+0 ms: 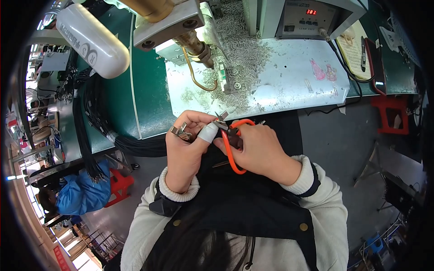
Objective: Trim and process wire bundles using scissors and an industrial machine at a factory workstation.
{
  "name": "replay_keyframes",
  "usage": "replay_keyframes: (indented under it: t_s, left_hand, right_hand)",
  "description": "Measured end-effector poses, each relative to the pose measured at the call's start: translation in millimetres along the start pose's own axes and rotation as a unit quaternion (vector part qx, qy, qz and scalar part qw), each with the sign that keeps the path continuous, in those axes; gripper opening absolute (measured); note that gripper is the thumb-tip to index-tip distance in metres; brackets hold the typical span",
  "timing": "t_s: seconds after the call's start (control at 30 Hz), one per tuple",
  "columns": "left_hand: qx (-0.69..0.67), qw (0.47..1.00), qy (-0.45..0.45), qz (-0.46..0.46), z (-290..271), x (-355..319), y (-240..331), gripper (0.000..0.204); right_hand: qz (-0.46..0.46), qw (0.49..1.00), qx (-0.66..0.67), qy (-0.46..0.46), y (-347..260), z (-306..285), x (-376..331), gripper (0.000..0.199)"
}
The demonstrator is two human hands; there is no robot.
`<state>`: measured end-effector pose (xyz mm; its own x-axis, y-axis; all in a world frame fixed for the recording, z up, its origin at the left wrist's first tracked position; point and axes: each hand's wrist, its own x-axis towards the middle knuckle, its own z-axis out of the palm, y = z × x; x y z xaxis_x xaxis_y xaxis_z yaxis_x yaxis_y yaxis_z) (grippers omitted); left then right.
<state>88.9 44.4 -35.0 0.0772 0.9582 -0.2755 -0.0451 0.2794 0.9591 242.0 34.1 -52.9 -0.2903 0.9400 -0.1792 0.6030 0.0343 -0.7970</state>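
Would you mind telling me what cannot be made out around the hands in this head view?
- Cutter tips: the orange-handled cutters in the right hand meet the left hand; the fingers hide them.
- The part being cut: too small.
- Metal clips at the left hand: kind unclear.
- Black cable bundle: its end is cut off by the picture rim.

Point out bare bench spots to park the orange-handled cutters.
Free: pale mat right of the metal scrap pile, below the display unit; green mat between cable bundle and press. Crowded: under the brass nozzle.
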Motion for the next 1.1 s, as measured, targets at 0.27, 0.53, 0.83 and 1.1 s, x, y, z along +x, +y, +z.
replay_keyframes:
  t_s: [0.27,0.53,0.83,1.1]
  left_hand:
    - [-0.118,0.987,-0.064,-0.093,-10,51,-4,0.011]
    - [-0.162,0.977,-0.072,-0.116,-7,79,-3,0.012]
    - [-0.148,0.977,-0.09,-0.121,-13,81,-2,0.011]
    - [-0.129,0.986,-0.082,-0.072,-15,79,-10,0.027]
  right_hand:
    - [0.019,0.979,0.2,0.022,19,8,11,0.03]
    - [0.069,0.906,0.395,0.136,10,-16,57,0.027]
    - [0.052,0.928,0.35,0.115,21,-9,71,0.02]
    - [0.02,0.928,0.351,0.119,20,-10,70,0.015]
